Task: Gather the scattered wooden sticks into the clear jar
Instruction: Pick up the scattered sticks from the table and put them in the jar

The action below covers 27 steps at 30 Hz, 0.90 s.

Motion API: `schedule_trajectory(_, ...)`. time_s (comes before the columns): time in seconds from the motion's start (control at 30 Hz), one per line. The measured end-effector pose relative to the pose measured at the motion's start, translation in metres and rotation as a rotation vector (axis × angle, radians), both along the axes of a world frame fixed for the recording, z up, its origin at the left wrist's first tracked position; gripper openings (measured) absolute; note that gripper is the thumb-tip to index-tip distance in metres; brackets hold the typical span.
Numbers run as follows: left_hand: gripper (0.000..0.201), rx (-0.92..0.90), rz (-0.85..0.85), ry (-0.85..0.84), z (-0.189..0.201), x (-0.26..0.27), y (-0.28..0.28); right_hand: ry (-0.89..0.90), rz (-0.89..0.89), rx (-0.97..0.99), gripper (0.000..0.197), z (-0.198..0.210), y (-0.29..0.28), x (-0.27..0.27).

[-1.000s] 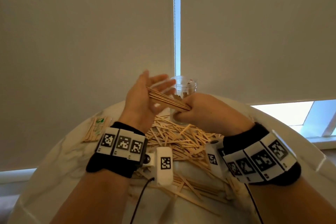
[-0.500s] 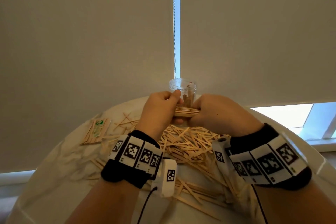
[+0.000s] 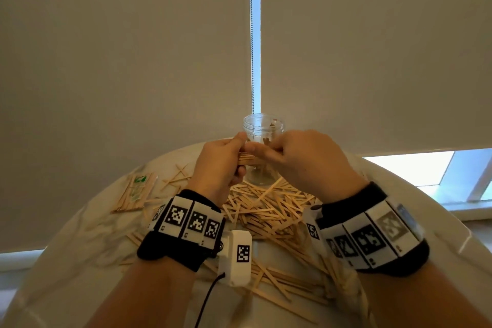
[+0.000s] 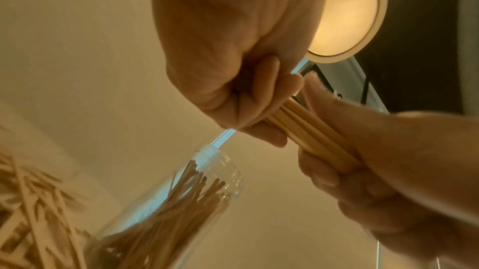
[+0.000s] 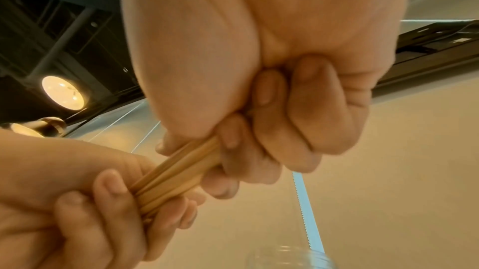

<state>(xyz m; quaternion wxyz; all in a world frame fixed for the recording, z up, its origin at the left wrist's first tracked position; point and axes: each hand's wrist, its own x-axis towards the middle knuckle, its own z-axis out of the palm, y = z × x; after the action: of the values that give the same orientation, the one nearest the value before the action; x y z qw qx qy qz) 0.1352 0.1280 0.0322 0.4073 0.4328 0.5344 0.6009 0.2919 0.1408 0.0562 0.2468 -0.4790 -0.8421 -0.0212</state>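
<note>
A bundle of wooden sticks (image 3: 246, 160) lies level between my hands, just in front of the clear jar (image 3: 263, 128). My left hand (image 3: 230, 160) grips its left end with the fingers curled round it. My right hand (image 3: 269, 152) grips the right end, thumb nearly touching the left thumb. In the left wrist view the bundle (image 4: 311, 134) spans both fists, and the jar (image 4: 181, 201) below holds several sticks standing upright. In the right wrist view the bundle (image 5: 176, 175) runs from my right hand (image 5: 233, 146) into my left hand (image 5: 108, 195). A loose pile of sticks (image 3: 266, 210) covers the table under my wrists.
The round white marble table (image 3: 80, 247) stands close against closed roller blinds with a bead chain (image 3: 251, 34). A clear packet of sticks (image 3: 135, 192) lies at the far left. More sticks (image 3: 279, 285) are scattered toward the near edge.
A second ago the sticks lay fanned across my open left palm. My left hand has since closed round them, and both hands have squeezed them into a tight bundle in front of the jar.
</note>
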Motion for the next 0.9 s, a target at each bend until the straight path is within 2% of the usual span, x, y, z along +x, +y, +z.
schedule_trajectory(0.13,0.048,-0.123,-0.059,-0.049,0.005,0.001,0.000,0.056,-0.051,-0.097,0.072,0.001,0.005,0.012)
schedule_trajectory(0.17,0.047,-0.125,-0.041,-0.052,0.004,-0.001,0.001,0.078,-0.070,-0.113,0.071,0.001,0.008,0.017)
schedule_trajectory(0.23,0.028,-0.088,0.023,-0.024,0.000,-0.006,0.007,0.137,-0.128,-0.115,0.071,0.004,0.014,0.028)
schedule_trajectory(0.27,0.022,-0.080,0.051,0.037,-0.002,-0.009,0.014,0.164,-0.165,-0.103,0.072,0.006,0.018,0.034)
schedule_trajectory(0.3,0.026,-0.095,0.053,0.116,-0.005,-0.013,0.022,0.183,-0.208,-0.089,0.072,0.008,0.021,0.039)
schedule_trajectory(0.37,0.053,-0.142,-0.018,0.230,-0.007,-0.020,0.044,0.182,-0.278,-0.061,0.069,0.016,0.030,0.044)
schedule_trajectory(0.5,0.128,-0.161,-0.163,0.409,-0.001,-0.022,0.080,0.074,-0.382,0.039,0.059,0.040,0.061,0.031)
schedule_trajectory(0.6,0.149,-0.111,-0.218,0.463,-0.001,-0.016,0.102,-0.164,-0.373,0.102,0.053,0.061,0.090,0.003)
schedule_trajectory(0.67,0.147,-0.080,-0.229,0.464,-0.005,-0.011,0.112,-0.359,-0.295,0.141,0.043,0.071,0.103,-0.022)
schedule_trajectory(0.73,0.123,-0.041,-0.171,0.509,-0.011,-0.009,0.117,-0.526,-0.205,0.133,0.036,0.074,0.114,-0.046)
schedule_trajectory(0.8,0.099,-0.014,-0.110,0.549,-0.017,-0.011,0.120,-0.664,-0.164,0.066,0.039,0.067,0.134,-0.068)
schedule_trajectory(0.9,0.099,-0.005,-0.116,0.545,-0.023,-0.015,0.120,-0.862,-0.158,0.001,0.029,0.047,0.174,-0.090)
